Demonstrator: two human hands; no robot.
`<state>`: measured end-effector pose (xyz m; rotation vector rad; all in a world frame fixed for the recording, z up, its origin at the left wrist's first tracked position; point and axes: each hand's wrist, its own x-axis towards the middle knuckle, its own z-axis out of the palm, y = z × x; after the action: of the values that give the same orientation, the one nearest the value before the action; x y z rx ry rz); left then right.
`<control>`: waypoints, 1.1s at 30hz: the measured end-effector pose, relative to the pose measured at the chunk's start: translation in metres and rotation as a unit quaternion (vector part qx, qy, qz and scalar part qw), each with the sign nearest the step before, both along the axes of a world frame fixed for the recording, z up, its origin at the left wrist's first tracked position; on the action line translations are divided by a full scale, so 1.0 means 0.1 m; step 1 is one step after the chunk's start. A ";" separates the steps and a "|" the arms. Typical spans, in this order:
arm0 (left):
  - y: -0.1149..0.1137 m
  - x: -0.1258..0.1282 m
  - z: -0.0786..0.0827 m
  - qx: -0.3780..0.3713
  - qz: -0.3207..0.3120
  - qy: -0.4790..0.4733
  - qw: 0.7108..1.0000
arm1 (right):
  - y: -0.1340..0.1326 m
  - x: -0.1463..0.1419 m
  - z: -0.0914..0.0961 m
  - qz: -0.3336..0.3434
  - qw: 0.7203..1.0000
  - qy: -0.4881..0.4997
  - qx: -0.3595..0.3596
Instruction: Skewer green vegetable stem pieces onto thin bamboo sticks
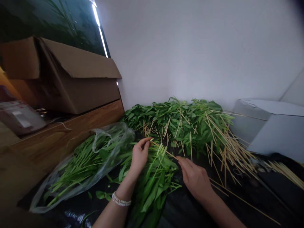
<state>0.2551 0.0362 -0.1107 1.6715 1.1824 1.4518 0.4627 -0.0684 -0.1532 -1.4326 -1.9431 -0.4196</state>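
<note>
My right hand (193,177) is closed around one end of a thin wooden skewer (170,154), which slants up to the left. Several pale cut stems (161,149) sit on the skewer at its middle, and their long green leaves (152,196) hang down toward me. At the far end of the skewer, my left hand (139,155) pinches a short pale stem end (151,139) between thumb and fingertips; whether the skewer passes through it I cannot tell. A beaded bracelet (121,200) circles my left wrist.
Left of my hands lies a clear plastic bag (102,177) of leafy greens. Behind, skewered greens (166,114) are heaped against the wall, with loose skewer ends (228,148) jutting right. A cardboard box (92,91) stands upper left, a white box (280,129) at right. Black plastic sheeting (180,212) covers the surface.
</note>
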 end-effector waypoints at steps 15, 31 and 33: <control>-0.01 0.02 0.02 -0.053 -0.041 -0.091 0.994 | -0.01 -0.01 0.01 -0.023 1.000 -0.001 0.008; 0.00 0.02 0.00 -0.058 -0.034 -0.118 0.991 | -0.02 -0.02 0.01 -0.017 1.000 0.005 0.014; 0.00 0.02 0.00 -0.060 -0.035 -0.119 0.990 | -0.02 -0.03 0.01 -0.018 1.000 0.004 0.019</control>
<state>0.2570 0.0362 -0.1112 1.4008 1.0471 1.4605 0.4601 -0.0701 -0.1521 -1.4442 -1.8953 -0.4648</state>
